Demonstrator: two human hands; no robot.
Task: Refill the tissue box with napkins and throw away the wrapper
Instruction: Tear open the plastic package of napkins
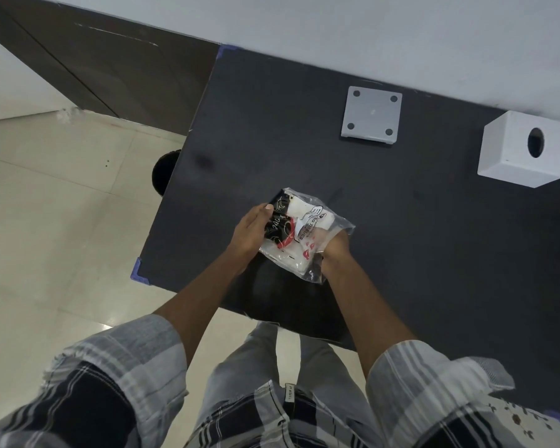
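A clear plastic wrapper (304, 226) with black and red print, full of white napkins, is held over the near left part of the black table (434, 253). My left hand (251, 232) grips the wrapper's left, printed end. My right hand (335, 250) is pushed into the wrapper's open right end, its fingers hidden inside. The white tissue box (514, 163) stands at the far right of the table, its oval slot facing up. Its flat white base plate (370, 116), with a round pad in each corner, lies apart to the left of the box.
A white wall runs behind the table. Left of the table lies a pale tiled floor and a dark wooden panel. A round black object (164, 173) on the floor shows partly from under the table's left edge. Blue tape (138, 268) marks the table corners.
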